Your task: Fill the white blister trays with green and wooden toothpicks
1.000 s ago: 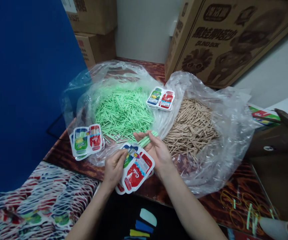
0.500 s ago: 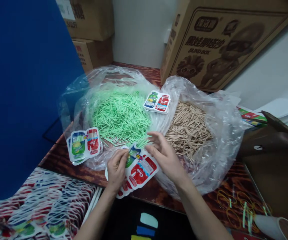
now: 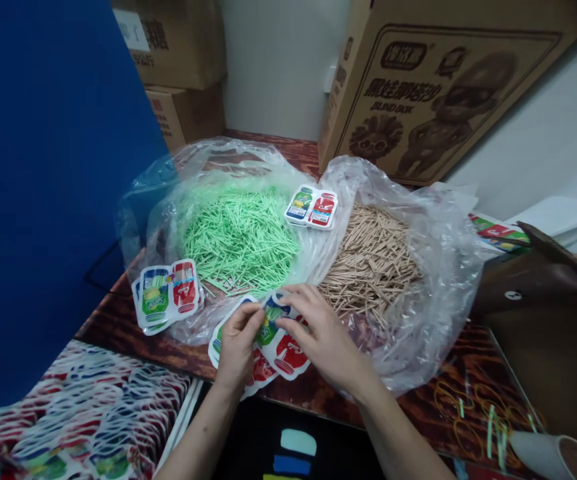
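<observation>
My left hand (image 3: 238, 340) pinches a printed soda-bottle packet (image 3: 291, 353) by its left side, at the table's front edge. The packet has a green and blue half and a red half, and more packets lie under it. My right hand (image 3: 325, 337) closes over the packet's upper right, thumb and fingers at the green half, where green sticks show; the fingers partly hide it. Just behind my hands lies a heap of short green sticks (image 3: 243, 233) on clear plastic. To its right is a heap of brown sticks (image 3: 373, 260) in a clear bag.
Filled packets (image 3: 165, 297) lie at the left, and another small stack (image 3: 311, 207) sits between the heaps. A large carton (image 3: 418, 100) stands behind. At right are rubber bands (image 3: 468, 433), a paper cup (image 3: 558, 457) and an open box (image 3: 533, 333). Stacked printed sheets (image 3: 93, 407) are at lower left.
My right hand has come down and left onto the packet's green half, its fingers closing in. The green sticks that showed by its fingertips are now at the packet. My left hand keeps its pinch.
</observation>
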Demonstrator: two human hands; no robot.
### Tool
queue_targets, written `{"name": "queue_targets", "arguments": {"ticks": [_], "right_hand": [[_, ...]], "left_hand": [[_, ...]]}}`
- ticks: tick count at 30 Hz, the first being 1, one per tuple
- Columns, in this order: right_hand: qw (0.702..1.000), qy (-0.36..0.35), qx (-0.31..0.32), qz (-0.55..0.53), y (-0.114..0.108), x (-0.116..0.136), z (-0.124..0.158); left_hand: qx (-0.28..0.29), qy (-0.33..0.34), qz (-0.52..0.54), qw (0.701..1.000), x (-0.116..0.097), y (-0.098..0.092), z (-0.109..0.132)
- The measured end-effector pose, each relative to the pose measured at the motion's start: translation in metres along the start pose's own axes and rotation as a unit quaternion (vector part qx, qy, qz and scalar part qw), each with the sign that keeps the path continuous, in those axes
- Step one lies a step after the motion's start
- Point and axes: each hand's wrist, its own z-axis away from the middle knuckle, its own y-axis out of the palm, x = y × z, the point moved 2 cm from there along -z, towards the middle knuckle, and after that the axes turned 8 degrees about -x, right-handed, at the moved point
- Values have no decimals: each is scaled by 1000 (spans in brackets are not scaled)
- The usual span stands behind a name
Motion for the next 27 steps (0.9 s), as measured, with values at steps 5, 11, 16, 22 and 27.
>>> {"name": "queue_targets", "arguments": {"ticks": [5,11,16,22,27], "right_hand": [[999,14,-43,-2,-2,-4,4],[998,-8,-66,-6,-5,-3,15],[997,-69,24,-15,5,6,37],[997,60,-33,44,3,-21,60],[990,65,-92,86,3,-47,67]], "left_hand": [[1,-82,69,994,-6,11,7],[133,-58,-40,989,-23,1,8],[392,-164,-235,874,-35,-5,14],[242,-89,-302,918,-18,-7,12],[240,-43,-327,913,-8,5,19]]}}
